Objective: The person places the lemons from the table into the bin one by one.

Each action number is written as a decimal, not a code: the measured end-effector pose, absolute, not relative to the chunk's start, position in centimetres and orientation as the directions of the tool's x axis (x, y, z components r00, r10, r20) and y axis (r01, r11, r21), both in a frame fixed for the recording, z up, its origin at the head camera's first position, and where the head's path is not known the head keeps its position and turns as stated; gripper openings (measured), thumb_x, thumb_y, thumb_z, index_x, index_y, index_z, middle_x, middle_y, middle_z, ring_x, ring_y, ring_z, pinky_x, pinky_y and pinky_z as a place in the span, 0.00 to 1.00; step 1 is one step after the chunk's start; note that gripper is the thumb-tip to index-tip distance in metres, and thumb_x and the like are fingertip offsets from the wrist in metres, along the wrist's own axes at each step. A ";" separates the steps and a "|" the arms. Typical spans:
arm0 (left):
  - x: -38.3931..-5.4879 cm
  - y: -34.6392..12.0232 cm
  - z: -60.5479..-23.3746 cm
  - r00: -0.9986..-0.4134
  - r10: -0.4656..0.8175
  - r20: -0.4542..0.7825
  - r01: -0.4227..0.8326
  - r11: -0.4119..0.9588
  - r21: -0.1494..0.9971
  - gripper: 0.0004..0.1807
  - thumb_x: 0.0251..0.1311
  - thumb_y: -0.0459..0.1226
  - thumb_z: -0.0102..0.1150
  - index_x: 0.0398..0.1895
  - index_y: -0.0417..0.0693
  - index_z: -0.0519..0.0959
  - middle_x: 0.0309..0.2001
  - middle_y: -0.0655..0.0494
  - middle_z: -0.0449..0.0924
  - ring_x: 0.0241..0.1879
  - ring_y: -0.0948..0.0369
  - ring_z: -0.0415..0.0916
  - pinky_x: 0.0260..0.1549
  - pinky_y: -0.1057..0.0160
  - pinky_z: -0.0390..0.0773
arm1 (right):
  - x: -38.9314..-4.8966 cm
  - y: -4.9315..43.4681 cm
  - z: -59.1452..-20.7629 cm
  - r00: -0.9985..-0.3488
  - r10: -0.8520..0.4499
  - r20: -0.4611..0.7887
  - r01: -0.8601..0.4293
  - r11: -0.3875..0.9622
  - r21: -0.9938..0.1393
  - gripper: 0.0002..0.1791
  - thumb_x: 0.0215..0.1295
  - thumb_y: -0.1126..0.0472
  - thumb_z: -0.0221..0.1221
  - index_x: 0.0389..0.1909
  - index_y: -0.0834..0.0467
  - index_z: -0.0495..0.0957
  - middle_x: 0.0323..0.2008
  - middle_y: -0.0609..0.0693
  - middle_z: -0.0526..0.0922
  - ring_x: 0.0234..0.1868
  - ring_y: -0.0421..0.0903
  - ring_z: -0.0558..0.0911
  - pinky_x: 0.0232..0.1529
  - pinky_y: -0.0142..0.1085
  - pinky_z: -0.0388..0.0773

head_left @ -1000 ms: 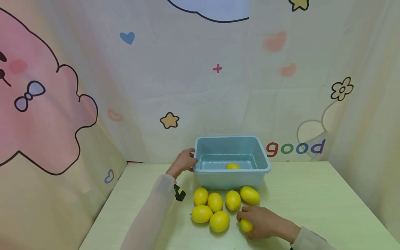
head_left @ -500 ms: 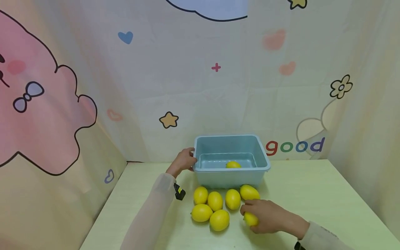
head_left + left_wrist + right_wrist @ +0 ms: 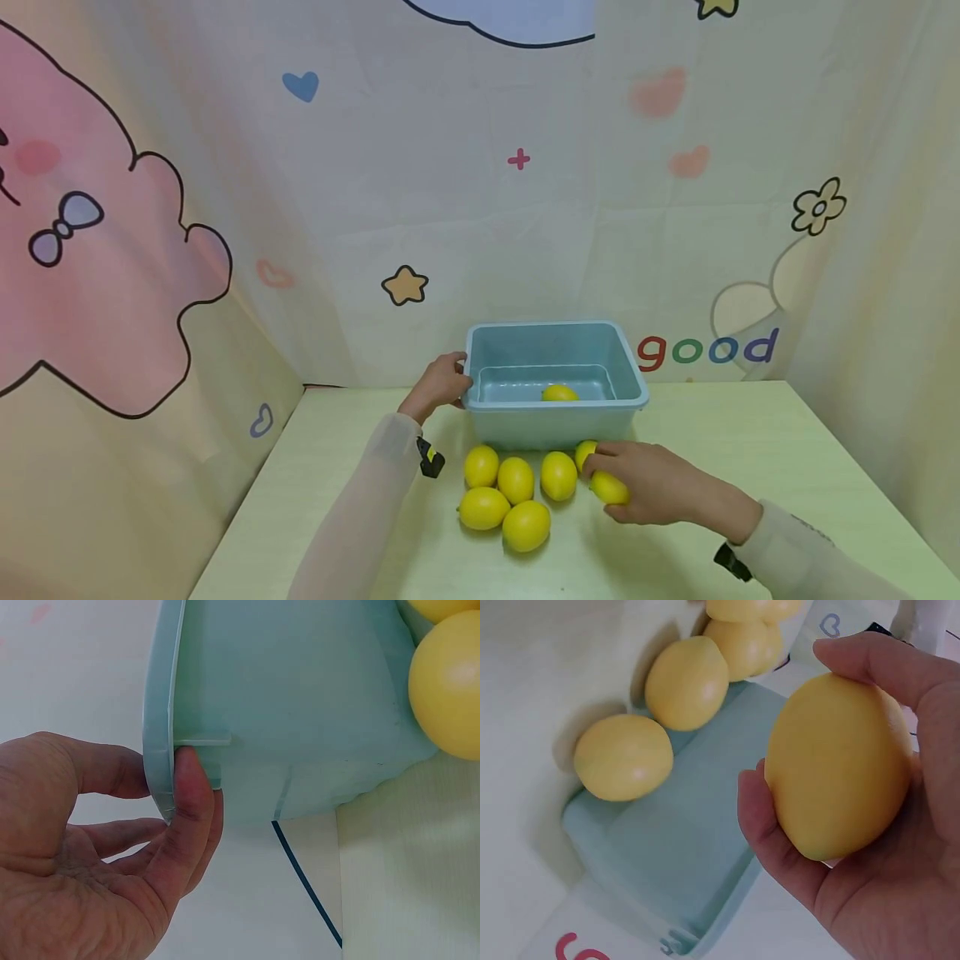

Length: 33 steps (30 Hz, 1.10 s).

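My left hand pinches the left rim of a light blue plastic basin, thumb over the edge and fingers under it in the left wrist view. A lemon is gripped in my right hand, thumb on one side and fingers curled round the other. In the head view this hand hovers close in front of the basin's right half and partly covers a lemon behind it. One lemon lies inside the basin.
Several more lemons, among them a front one and a left one, lie grouped on the pale table before the basin. A printed curtain hangs right behind the table.
My right hand has lifted its lemon and moved it forward and slightly right, toward the basin. My left hand stays on the rim.
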State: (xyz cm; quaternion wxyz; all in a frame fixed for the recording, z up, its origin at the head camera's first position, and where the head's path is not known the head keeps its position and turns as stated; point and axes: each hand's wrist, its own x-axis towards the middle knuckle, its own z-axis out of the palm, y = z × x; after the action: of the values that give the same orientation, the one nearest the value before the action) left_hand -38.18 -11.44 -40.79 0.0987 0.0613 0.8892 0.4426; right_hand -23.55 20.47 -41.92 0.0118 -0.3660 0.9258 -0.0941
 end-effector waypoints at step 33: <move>-38.2 -11.6 -40.7 -0.972 0.205 -0.118 0.030 0.600 0.800 0.35 0.62 0.31 0.53 0.74 0.41 0.60 0.59 0.37 0.74 0.43 0.50 0.81 0.30 0.62 0.86 | -27.5 21.1 -35.8 -0.777 -0.614 0.138 -0.627 0.774 -0.086 0.19 0.52 0.54 0.69 0.45 0.46 0.77 0.39 0.42 0.77 0.33 0.38 0.73 0.30 0.28 0.73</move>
State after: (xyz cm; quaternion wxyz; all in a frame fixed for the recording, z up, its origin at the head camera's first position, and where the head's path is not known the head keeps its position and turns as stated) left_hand -38.17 -11.56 -40.70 0.0993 0.0661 0.8888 0.4425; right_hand -27.48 21.12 -35.83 -0.0509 -0.3301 0.9404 -0.0636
